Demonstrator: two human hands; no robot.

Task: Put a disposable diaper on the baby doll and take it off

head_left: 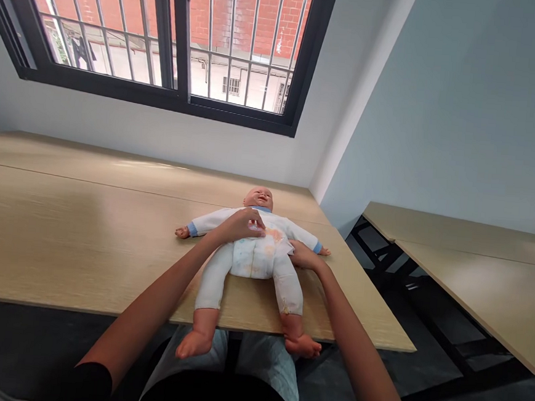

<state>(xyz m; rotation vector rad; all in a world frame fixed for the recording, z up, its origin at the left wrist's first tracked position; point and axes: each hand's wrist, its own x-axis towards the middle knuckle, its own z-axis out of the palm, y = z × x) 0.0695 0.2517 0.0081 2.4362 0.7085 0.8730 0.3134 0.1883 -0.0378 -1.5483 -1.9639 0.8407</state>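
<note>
A baby doll lies on its back, arms spread, its feet hanging over the table's near edge. It wears a white suit with blue cuffs, and a white diaper with a pale print covers its hips. My left hand is over the doll's belly, thumb and curled fingers closing at the top edge of the diaper. At the doll's hip on the right, my right hand grips the side flap of the diaper; some of its fingers are hidden behind the flap.
The doll rests on a light wooden table, close to its right end. A second table with a dark frame stands to the right, across a gap. Behind are a wall and a barred window. My legs are under the near edge.
</note>
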